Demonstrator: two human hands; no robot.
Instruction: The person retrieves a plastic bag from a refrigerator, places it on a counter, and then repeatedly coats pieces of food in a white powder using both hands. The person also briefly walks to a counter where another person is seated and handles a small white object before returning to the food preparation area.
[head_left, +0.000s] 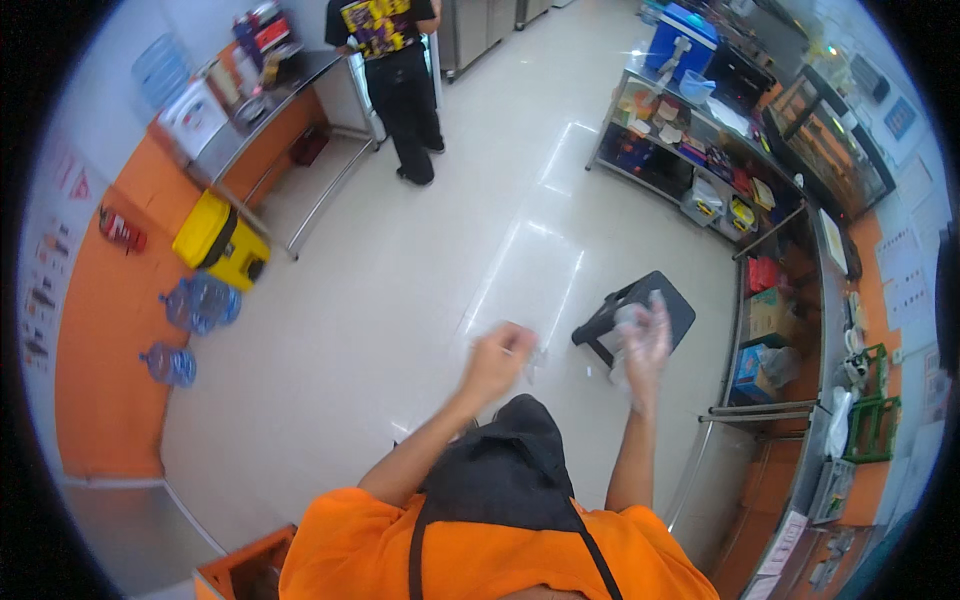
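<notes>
My left hand (501, 358) is raised over the tiled floor in front of my dark apron (501, 480), its fingers curled; a wisp of clear plastic shows beside it, and blur hides whether the fingers grip it. Thin transparent plastic, seemingly a disposable glove, covers my right hand (643, 337), whose fingers are spread and hold nothing. Behind that hand, lower down on the floor, stands a black plastic step stool (671, 307). The two hands are apart.
Steel shelving (697, 109) with boxes and containers runs along the right. At left are a yellow bin (225, 240), water jugs (199, 304) and a steel table (300, 75). Another person (397, 82) stands at the top. An orange crate (247, 559) sits at lower left.
</notes>
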